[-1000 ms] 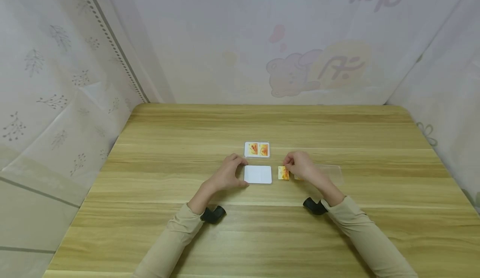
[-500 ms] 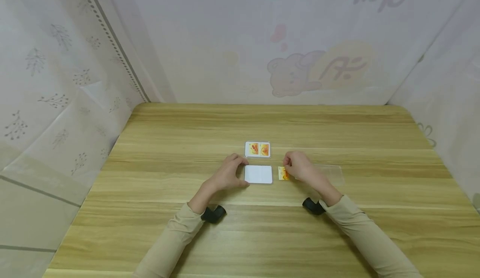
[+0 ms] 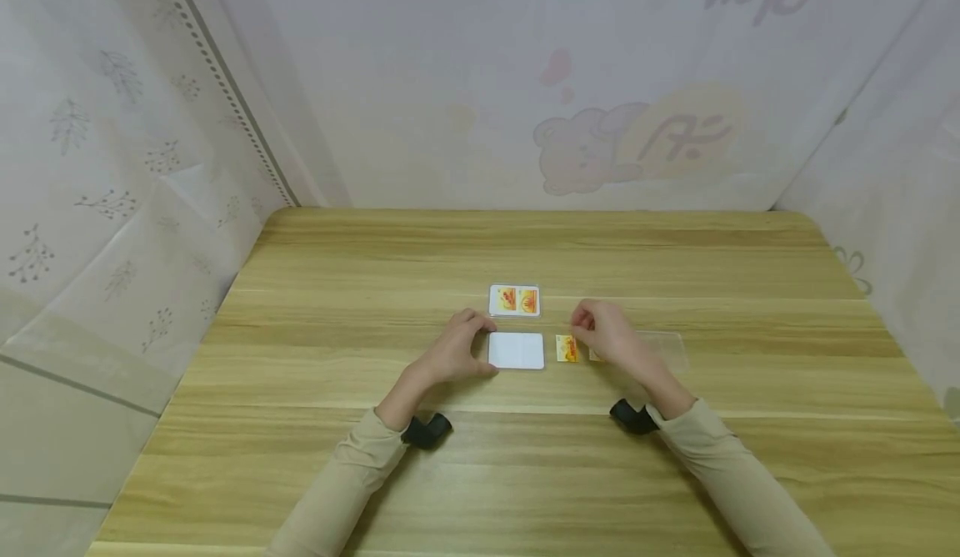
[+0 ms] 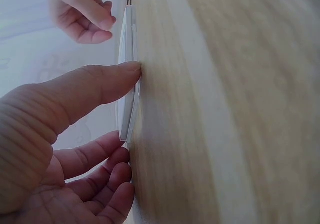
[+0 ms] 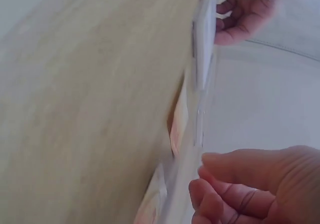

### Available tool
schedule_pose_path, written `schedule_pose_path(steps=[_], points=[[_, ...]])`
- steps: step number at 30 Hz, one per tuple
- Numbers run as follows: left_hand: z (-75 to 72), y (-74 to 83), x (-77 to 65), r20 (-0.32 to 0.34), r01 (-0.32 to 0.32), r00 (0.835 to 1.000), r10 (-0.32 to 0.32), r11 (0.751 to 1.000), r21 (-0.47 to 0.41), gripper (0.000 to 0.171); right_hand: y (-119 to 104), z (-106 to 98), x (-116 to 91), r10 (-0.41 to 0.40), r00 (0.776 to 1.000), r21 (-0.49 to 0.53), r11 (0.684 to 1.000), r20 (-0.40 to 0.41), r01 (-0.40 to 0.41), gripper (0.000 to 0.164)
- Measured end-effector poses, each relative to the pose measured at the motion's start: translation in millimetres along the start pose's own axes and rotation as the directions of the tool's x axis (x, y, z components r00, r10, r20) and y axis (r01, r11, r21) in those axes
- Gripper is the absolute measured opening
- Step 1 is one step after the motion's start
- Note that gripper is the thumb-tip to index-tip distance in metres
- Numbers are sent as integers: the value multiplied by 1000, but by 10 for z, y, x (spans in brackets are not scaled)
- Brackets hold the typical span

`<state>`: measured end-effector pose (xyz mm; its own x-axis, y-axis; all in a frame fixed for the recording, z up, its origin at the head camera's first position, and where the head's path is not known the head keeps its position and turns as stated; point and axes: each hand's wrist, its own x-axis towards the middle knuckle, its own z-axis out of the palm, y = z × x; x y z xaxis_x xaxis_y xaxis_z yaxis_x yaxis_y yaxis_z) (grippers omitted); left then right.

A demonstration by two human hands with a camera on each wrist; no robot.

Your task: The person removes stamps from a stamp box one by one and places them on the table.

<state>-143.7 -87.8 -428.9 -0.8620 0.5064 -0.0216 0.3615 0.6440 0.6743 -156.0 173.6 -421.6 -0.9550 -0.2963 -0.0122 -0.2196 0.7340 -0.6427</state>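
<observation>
My left hand [image 3: 450,348] holds a flat white rectangular case [image 3: 516,350] at its left end. In the left wrist view the thumb lies on the near edge of that case [image 4: 129,78], with the fingers at its opposite side. A small yellow-and-orange stamp [image 3: 566,348] lies right of the case. Just above and right of the stamp is my right hand [image 3: 609,333], fingers loosely bent, thumb near the forefinger; nothing shows between them. A second stamp [image 3: 595,356] is partly hidden under that hand. In the right wrist view both stamps [image 5: 179,121] have slightly raised edges.
Behind the white case lies a clear-edged case [image 3: 514,300] with two stamps on white. A transparent plastic piece [image 3: 667,348] lies partly under the right hand. All rest on a wood-grain table [image 3: 480,474], with printed curtains [image 3: 420,82] behind.
My right hand, at the near stamp's edge before, has shifted slightly right and away, uncovering more of both stamps. The left hand and the white case stay where they were.
</observation>
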Motion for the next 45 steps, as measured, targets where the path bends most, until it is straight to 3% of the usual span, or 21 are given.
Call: schedule_pose_path(steps=[16,27,37,45], points=[[3,-4,-7,0,1,1000,-1,1000,-7,53,186,-173,-183,-112,993,109,987,-42,116,14],[5,-7,-12,1,10,1000,-10,1000,-11,53,384,-257,-295,-113,992,168,978,-51,120,25],[5,-10,-2,-3,-2,1000,2,1000,-13,52,552,-348,-428,-234,971,266,934,-45,237,37],[6,-5,8,-8,-8,1000,7,1000,-14,52,724,-422,-514,-249,966,336,906,-73,259,45]])
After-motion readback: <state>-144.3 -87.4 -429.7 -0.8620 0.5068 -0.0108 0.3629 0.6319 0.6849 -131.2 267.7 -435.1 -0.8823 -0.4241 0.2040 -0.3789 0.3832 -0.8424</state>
